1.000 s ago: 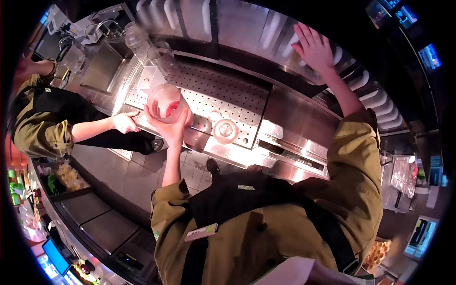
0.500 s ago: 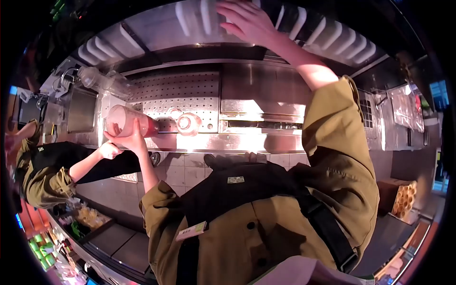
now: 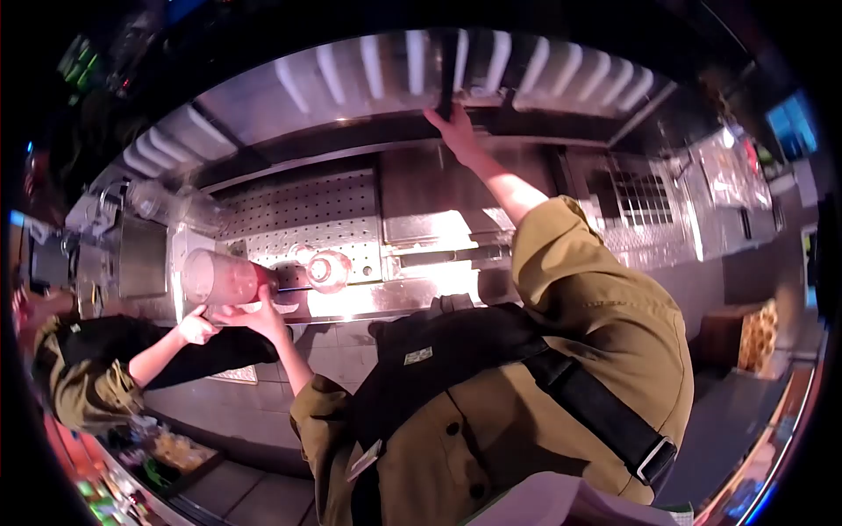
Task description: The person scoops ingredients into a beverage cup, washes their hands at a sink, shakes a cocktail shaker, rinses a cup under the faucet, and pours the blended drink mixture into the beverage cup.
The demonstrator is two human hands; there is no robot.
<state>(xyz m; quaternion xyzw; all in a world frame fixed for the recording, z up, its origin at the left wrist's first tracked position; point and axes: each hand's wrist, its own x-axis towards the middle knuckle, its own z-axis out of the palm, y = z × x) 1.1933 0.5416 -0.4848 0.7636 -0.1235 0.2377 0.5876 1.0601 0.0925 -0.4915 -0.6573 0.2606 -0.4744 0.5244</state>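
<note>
My left hand (image 3: 260,323) is closed around the lower part of a large clear plastic cup (image 3: 210,279) with pink contents. The cup is tilted on its side over the near edge of the metal counter. Another person's hand (image 3: 196,330) is right beside my left fingertips, with a finger extended towards the cup. My right hand (image 3: 456,133) reaches forward to the front edge of the shelf, thumb and fingers apart, with nothing seen in it. A bottle-like container (image 3: 329,271) with a pale top stands to the right of the cup.
Ahead is a shelf with a row of white upright strips (image 3: 372,66). Below it are a perforated drain tray (image 3: 298,197) and clear jugs (image 3: 200,209) at its left. The other person's sleeve (image 3: 101,386) is at left. A cardboard box (image 3: 735,337) is at right.
My right hand has come down and back from the white strips to the shelf's front edge. My left hand still holds the cup. The whole view has shifted and tilted.
</note>
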